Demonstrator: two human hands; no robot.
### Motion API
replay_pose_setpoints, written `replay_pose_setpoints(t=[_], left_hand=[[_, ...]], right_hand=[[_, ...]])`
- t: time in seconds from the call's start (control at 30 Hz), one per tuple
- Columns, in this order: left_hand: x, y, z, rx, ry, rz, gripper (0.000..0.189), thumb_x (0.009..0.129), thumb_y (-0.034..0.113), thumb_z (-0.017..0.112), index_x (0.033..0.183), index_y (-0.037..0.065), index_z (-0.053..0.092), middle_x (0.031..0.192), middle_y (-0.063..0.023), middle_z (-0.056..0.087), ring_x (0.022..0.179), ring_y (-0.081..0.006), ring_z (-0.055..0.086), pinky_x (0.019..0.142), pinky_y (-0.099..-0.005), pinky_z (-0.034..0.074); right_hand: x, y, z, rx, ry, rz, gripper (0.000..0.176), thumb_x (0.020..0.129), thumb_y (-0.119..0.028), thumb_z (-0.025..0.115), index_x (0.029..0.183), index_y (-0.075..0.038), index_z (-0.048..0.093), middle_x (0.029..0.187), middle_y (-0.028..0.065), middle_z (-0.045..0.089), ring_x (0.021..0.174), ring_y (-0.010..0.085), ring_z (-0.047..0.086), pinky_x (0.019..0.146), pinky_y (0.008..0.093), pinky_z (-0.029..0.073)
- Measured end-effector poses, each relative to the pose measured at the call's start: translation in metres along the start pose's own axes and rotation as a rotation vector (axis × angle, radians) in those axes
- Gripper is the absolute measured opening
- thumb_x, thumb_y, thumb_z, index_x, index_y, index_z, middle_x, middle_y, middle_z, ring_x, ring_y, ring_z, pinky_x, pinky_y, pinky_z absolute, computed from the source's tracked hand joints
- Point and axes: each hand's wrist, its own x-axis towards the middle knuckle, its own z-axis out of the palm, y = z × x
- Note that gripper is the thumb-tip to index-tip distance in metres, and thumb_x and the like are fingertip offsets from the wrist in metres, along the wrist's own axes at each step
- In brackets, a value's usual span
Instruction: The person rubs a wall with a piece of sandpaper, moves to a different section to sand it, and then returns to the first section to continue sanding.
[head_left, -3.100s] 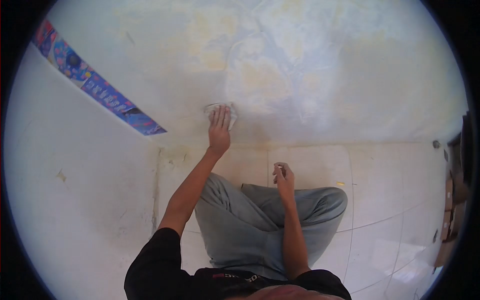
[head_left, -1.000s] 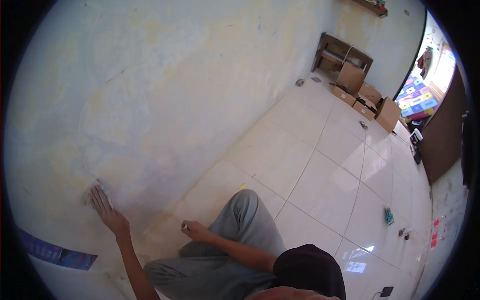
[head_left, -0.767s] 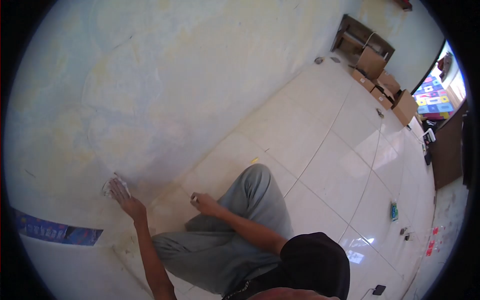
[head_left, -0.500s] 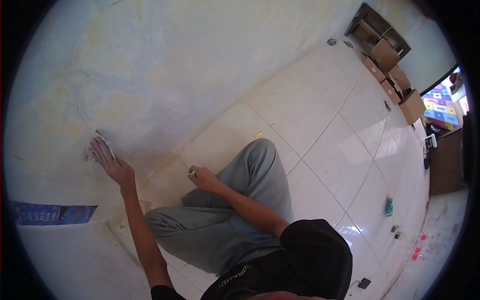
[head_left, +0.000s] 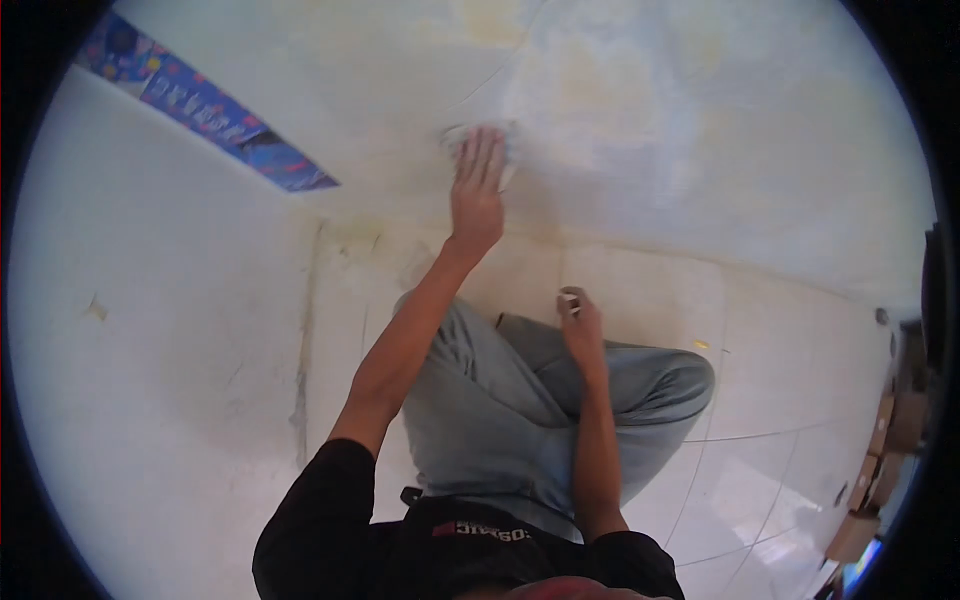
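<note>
My left hand [head_left: 480,180] lies with its fingers flat against the painted wall [head_left: 610,110], pressing a thin pale sheet [head_left: 508,172] onto it. Most of that sheet is hidden under the fingers, and its edges are blurred by motion. Pale, patchy white and yellowish marks cover the wall around it. My right hand [head_left: 582,320] is closed above my crossed legs [head_left: 520,400], near the foot of the wall. A small whitish piece [head_left: 570,296] shows between its thumb and fingers; I cannot tell what it is.
A blue printed strip [head_left: 210,115] is stuck along the wall at the upper left. On the tiled floor [head_left: 740,490] a small yellow scrap [head_left: 701,344] lies beyond my knee. Cardboard boxes [head_left: 855,535] stand at the far right. A corner seam runs down on my left.
My view has swung left, bringing the blue strip to the upper left and the boxes to the right edge. My left hand remains on the wall with the sheet; the right stays closed.
</note>
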Motion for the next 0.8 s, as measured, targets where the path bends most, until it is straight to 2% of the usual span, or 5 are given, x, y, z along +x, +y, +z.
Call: replay_pose_setpoints(t=[0.17, 0.23, 0.37, 0.53, 0.8], left_hand=[[0.047, 0.007, -0.017, -0.004, -0.014, 0.059, 0.076, 0.072, -0.012, 0.039, 0.147, -0.008, 0.033, 0.154, -0.0259, 0.030, 0.146, -0.0437, 0.020, 0.118, -0.0565, 0.013], [0.051, 0.002, -0.022, 0.065, 0.022, 0.104, 0.073, 0.073, -0.009, 0.047, 0.145, -0.005, 0.039, 0.151, -0.0217, 0.038, 0.144, -0.0402, 0.029, 0.116, -0.0564, 0.021], [-0.005, -0.027, -0.012, 0.083, -0.099, 0.074, 0.071, 0.075, -0.008, 0.049, 0.145, -0.005, 0.039, 0.151, -0.0205, 0.038, 0.143, -0.0389, 0.031, 0.116, -0.0557, 0.022], [-0.004, -0.027, -0.023, 0.222, -0.261, 0.096, 0.069, 0.078, -0.003, 0.053, 0.146, -0.002, 0.039, 0.152, -0.0170, 0.039, 0.144, -0.0346, 0.032, 0.117, -0.0526, 0.022], [0.028, -0.020, -0.037, 0.241, -0.229, 0.166, 0.067, 0.080, -0.002, 0.052, 0.146, -0.001, 0.040, 0.152, -0.0144, 0.040, 0.143, -0.0322, 0.033, 0.118, -0.0496, 0.023]], right_hand=[[0.002, -0.012, -0.005, 0.008, -0.029, 0.035, 0.028, 0.096, -0.021, 0.058, 0.115, -0.001, 0.061, 0.084, 0.0190, 0.066, 0.068, 0.0258, 0.062, 0.065, 0.0386, 0.049], [-0.004, -0.014, -0.003, 0.000, -0.038, 0.055, 0.028, 0.096, -0.021, 0.058, 0.115, -0.001, 0.061, 0.084, 0.0186, 0.066, 0.068, 0.0250, 0.062, 0.064, 0.0385, 0.049], [0.002, -0.013, -0.005, -0.007, -0.036, 0.045, 0.029, 0.096, -0.020, 0.058, 0.116, 0.000, 0.061, 0.083, 0.0177, 0.066, 0.067, 0.0239, 0.062, 0.064, 0.0384, 0.048], [0.007, -0.010, -0.007, -0.025, -0.039, 0.035, 0.030, 0.095, -0.020, 0.059, 0.116, 0.000, 0.061, 0.083, 0.0173, 0.066, 0.066, 0.0241, 0.061, 0.063, 0.0385, 0.048], [0.005, -0.012, -0.003, -0.033, -0.053, 0.024, 0.030, 0.096, -0.020, 0.058, 0.117, 0.000, 0.061, 0.086, 0.0203, 0.068, 0.073, 0.0319, 0.066, 0.065, 0.0433, 0.049]])
